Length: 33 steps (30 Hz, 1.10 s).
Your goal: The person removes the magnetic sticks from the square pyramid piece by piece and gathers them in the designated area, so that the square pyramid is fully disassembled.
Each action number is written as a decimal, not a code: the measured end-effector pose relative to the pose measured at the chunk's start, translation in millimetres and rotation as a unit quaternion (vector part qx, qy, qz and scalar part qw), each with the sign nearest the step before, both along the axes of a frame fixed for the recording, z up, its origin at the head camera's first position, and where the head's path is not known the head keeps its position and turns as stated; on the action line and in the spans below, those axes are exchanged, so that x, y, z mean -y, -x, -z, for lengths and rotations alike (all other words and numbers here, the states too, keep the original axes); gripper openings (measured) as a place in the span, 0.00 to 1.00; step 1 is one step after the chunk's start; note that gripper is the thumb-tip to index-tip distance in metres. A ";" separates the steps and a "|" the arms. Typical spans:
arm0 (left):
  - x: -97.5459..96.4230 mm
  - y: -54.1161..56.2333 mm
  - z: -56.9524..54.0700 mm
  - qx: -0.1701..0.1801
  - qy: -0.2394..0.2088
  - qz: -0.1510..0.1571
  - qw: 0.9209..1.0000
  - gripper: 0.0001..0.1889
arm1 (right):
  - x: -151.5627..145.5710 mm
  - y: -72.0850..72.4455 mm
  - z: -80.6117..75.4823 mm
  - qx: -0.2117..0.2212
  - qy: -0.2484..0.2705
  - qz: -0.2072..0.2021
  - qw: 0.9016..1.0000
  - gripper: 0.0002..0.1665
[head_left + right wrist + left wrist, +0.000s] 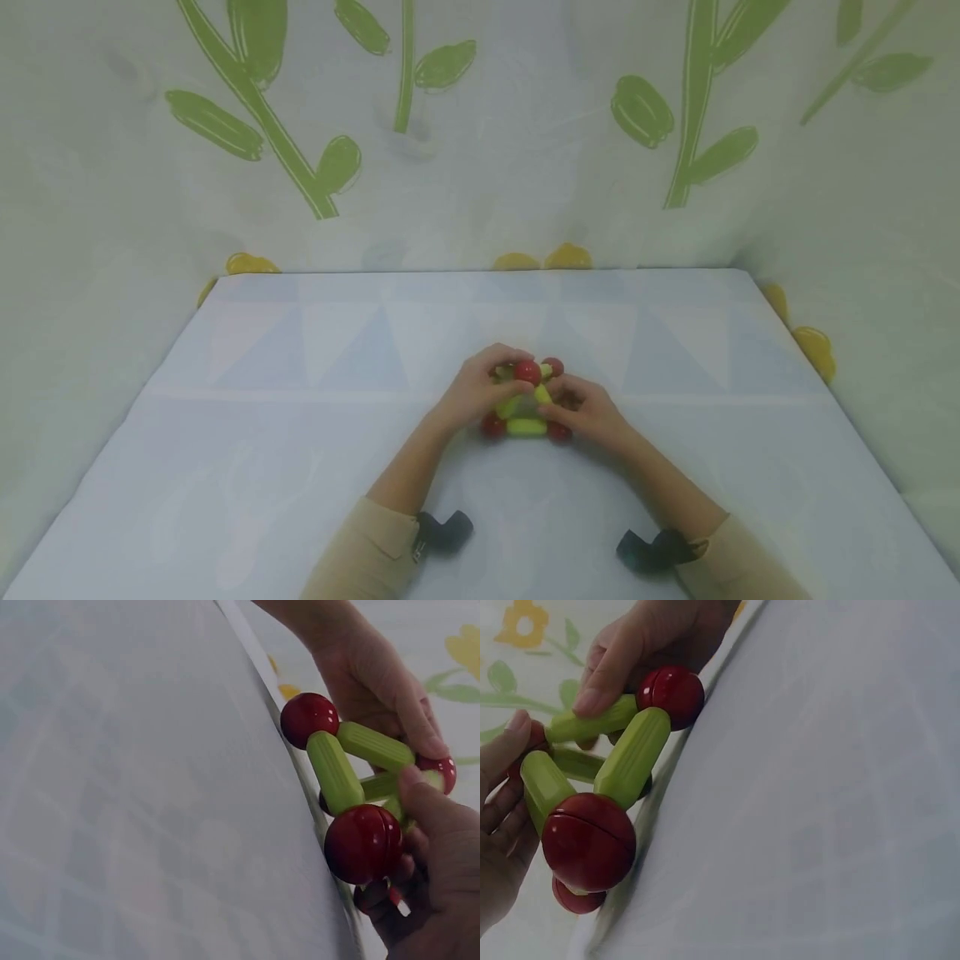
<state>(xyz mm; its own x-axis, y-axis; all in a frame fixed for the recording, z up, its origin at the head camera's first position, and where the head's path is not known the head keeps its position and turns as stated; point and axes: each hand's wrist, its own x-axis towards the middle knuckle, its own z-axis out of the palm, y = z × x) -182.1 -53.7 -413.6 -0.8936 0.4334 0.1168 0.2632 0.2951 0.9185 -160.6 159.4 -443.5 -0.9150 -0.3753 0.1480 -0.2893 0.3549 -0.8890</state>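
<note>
I see a toy (634, 757) made of red balls and green sticks near the middle of the white table (225, 500), with both hands around it. The left hand (478, 387) comes in from the left, and its thumb and fingers hold the top red ball (527, 372). The right hand (591, 412) comes in from the right. Its thumb and fingers pinch a slanted green stick (543, 395) just under that ball. On the near side, a flat green stick (527, 427) lies between two low red balls (559, 432) and touches both. One small red ball (553, 367) pokes out on the far right. I cannot tell how the far left part looks, because the left hand hides it. Past the table I see a pale wall (510, 183) with green leaves (215, 125) and yellow shapes (567, 257).
</note>
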 end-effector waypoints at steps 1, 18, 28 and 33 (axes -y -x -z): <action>0.0 -0.2 -0.1 0.002 0.001 -0.003 1.000 0.21 | -1.2 0.0 1.0 -0.003 0.008 -0.002 1.000 0.10; 3.1 2.0 4.2 -0.021 -0.004 0.001 1.000 0.21 | -13.4 -2.2 2.8 -0.004 0.082 -0.067 0.994 0.12; 5.1 4.0 5.7 -0.023 -0.011 0.035 0.999 0.22 | -12.6 8.0 -1.3 -0.064 0.032 0.067 0.995 0.14; 6.5 4.9 6.6 -0.049 -0.018 0.068 0.996 0.22 | -8.7 14.2 4.3 -0.122 0.002 0.037 0.992 0.17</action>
